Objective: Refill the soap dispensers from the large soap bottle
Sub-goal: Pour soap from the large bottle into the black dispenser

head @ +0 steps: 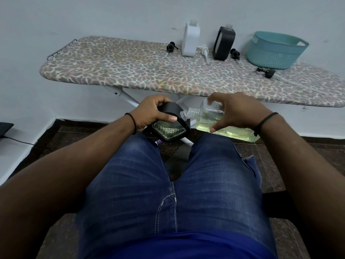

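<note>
Seated, knees in blue jeans (168, 184) before a leopard-print ironing board (130, 71). Left hand (151, 113) wrapped around a black-sleeved soap dispenser (169, 126), tipped toward the right, patterned glass base facing the camera, pale liquid visible inside. Right hand (239, 113) clasping the large soap bottle (211, 118) from above, thumb under its near side; bottle clear, lying nearly flat over the right knee, yellowish soap pooled along its lower side, roughly half full. Threaded open neck of the bottle touching the dispenser's uncapped neck, just beside the left thumb.

On the board, against the wall: white dispenser (190, 40) and black dispenser (224, 43), both upright, uncapped, contents impossible to tell. Beside them, loose pump heads: black (170, 46), white (204, 51), black (234, 53), black (266, 71). Teal basket (274, 49) at the right end, inside hidden.
</note>
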